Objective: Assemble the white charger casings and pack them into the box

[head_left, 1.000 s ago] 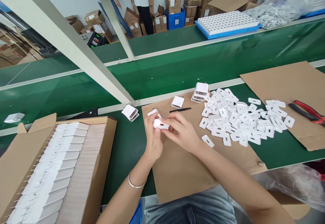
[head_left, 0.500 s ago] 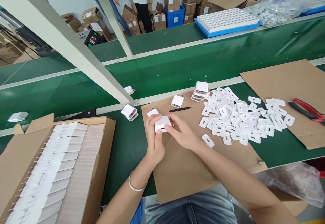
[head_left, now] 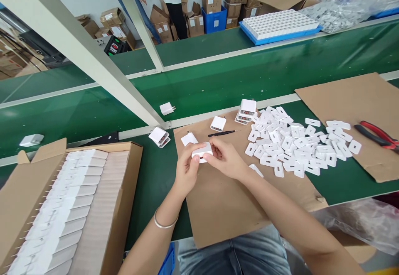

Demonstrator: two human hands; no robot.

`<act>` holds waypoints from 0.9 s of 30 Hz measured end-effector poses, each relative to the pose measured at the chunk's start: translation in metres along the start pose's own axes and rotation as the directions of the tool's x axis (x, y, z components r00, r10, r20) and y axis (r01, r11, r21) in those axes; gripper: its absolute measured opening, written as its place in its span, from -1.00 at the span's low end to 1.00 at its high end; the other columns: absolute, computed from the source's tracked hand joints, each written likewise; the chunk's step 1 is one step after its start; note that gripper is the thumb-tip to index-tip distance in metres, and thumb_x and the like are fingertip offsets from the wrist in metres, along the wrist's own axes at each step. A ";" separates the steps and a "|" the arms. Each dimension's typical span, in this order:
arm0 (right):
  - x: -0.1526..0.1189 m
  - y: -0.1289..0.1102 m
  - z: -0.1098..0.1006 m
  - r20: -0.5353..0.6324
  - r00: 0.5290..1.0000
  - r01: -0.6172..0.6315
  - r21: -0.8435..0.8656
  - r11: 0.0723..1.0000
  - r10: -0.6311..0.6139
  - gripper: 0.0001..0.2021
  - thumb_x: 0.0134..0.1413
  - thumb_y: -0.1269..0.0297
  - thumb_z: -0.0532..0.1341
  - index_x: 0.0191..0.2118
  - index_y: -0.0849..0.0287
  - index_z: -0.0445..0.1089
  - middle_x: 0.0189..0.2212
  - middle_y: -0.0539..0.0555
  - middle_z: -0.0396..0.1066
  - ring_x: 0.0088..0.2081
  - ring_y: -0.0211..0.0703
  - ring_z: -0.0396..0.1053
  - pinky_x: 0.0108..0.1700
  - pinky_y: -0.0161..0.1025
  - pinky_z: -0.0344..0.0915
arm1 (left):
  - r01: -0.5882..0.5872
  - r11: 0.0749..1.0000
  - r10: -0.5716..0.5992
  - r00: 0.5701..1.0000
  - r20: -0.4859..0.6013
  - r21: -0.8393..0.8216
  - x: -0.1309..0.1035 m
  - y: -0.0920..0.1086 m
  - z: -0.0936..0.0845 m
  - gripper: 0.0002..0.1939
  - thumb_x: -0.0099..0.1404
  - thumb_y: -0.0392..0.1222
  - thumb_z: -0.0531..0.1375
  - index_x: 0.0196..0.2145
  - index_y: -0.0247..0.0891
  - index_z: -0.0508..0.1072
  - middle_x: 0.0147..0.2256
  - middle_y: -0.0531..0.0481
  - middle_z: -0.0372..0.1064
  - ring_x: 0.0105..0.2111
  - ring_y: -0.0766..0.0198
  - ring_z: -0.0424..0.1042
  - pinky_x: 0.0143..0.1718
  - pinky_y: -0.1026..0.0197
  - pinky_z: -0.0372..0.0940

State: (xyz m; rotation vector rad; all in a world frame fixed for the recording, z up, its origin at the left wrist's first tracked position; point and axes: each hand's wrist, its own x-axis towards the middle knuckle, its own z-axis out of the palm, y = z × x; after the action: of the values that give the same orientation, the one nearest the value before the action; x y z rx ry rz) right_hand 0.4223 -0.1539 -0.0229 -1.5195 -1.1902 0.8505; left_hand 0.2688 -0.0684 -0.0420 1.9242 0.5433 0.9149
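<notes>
Over the cardboard sheet (head_left: 227, 200), a white charger housing (head_left: 202, 150) is held between both hands. My left hand (head_left: 186, 168) grips its left side with thumb and fingers. My right hand (head_left: 227, 158) pinches its right side, with the thumb on the front face. Just behind the hands lies a white charger (head_left: 188, 138); another charger (head_left: 217, 123) and black tweezers (head_left: 222, 133) are farther back. To the right spreads a pile of white slotted plates (head_left: 289, 144), and a single plate (head_left: 256, 170) lies near my right forearm.
An open carton (head_left: 131, 183) of white chargers stands at the left. Red-handled pliers (head_left: 377, 134) lie at the right. A slanting metal post (head_left: 93, 59) rises at the left. Chargers sit on the green belt (head_left: 199, 92), with a white tray (head_left: 280, 25) beyond.
Both hands and the held housing have shifted slightly right. Two chargers on the green belt have moved right. The charger behind my left hand is more exposed.
</notes>
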 end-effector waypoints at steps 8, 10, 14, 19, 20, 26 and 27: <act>0.001 -0.001 0.002 -0.056 0.998 -0.034 -0.042 0.999 0.031 -0.60 0.11 0.04 0.27 -0.49 0.12 0.07 -0.57 -0.13 0.07 -0.50 -0.32 0.04 -0.44 -0.28 -0.05 | 0.081 0.993 -0.080 0.997 0.013 -0.088 0.002 0.000 0.002 -0.62 0.50 0.06 0.04 -0.03 -0.17 0.55 -0.12 -0.13 0.50 -0.15 0.14 0.46 -0.10 0.13 0.37; 0.002 0.002 0.004 -0.064 0.996 -0.059 -0.033 0.998 0.057 -0.58 0.16 -0.01 0.23 -0.49 0.12 0.06 -0.57 -0.13 0.07 -0.50 -0.31 0.05 -0.43 -0.28 -0.04 | 0.139 0.986 -0.137 0.990 0.026 -0.094 0.003 0.002 0.002 -0.61 0.50 0.07 0.03 -0.03 -0.17 0.55 -0.13 -0.13 0.50 -0.22 0.18 0.45 -0.10 0.13 0.38; 0.002 0.004 0.007 -0.037 0.996 -0.087 -0.020 0.996 0.086 -0.59 0.18 -0.04 0.21 -0.47 0.12 0.08 -0.56 -0.13 0.07 -0.50 -0.31 0.05 -0.43 -0.28 -0.04 | 0.184 0.979 -0.184 0.983 0.015 -0.084 0.004 0.006 0.002 -0.61 0.50 0.08 0.03 -0.04 -0.17 0.55 -0.13 -0.12 0.51 -0.31 0.22 0.41 -0.15 0.15 0.37; 0.000 -0.005 0.007 -0.054 0.995 -0.081 -0.031 0.996 0.079 -0.58 0.04 0.00 0.31 -0.48 0.12 0.09 -0.55 -0.13 0.08 -0.49 -0.31 0.05 -0.44 -0.29 -0.05 | 0.136 0.985 -0.136 0.991 0.009 -0.106 0.001 0.005 0.002 -0.63 0.50 0.06 0.04 -0.06 -0.17 0.54 -0.13 -0.12 0.49 -0.22 0.20 0.43 -0.20 0.20 0.36; 0.000 -0.006 0.006 -0.061 0.996 -0.069 -0.036 0.997 0.066 -0.57 0.03 -0.01 0.32 -0.48 0.12 0.09 -0.55 -0.13 0.07 -0.49 -0.31 0.05 -0.44 -0.29 -0.05 | 0.118 0.987 -0.118 0.993 0.006 -0.108 0.000 0.004 0.002 -0.64 0.50 0.05 0.04 -0.05 -0.17 0.54 -0.13 -0.12 0.48 -0.21 0.20 0.43 -0.19 0.20 0.35; -0.002 0.001 0.004 -0.008 0.998 0.057 0.029 0.998 -0.057 -0.71 0.19 0.07 0.21 -0.39 0.13 0.18 -0.50 -0.12 0.10 -0.46 -0.31 0.07 -0.41 -0.29 -0.01 | -0.030 0.999 0.029 0.999 -0.030 -0.045 -0.001 0.006 0.003 -0.66 0.50 0.04 0.05 -0.02 -0.16 0.51 -0.20 -0.08 0.45 -0.24 0.20 0.40 -0.22 0.19 0.30; -0.002 0.003 0.005 -0.006 0.997 0.075 0.051 0.996 -0.075 -0.73 0.21 0.09 0.20 -0.39 0.13 0.18 -0.49 -0.11 0.10 -0.46 -0.31 0.07 -0.41 -0.29 -0.01 | -0.057 0.997 0.056 0.998 -0.031 -0.042 -0.001 0.006 0.002 -0.66 0.50 0.04 0.04 -0.02 -0.15 0.51 -0.22 -0.07 0.44 -0.26 0.21 0.39 -0.23 0.19 0.29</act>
State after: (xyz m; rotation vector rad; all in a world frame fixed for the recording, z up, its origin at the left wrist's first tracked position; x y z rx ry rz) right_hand 0.4183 -0.1549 -0.0272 -1.4263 -1.2065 0.8217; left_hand 0.2702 -0.0734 -0.0374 1.8984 0.4849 0.9848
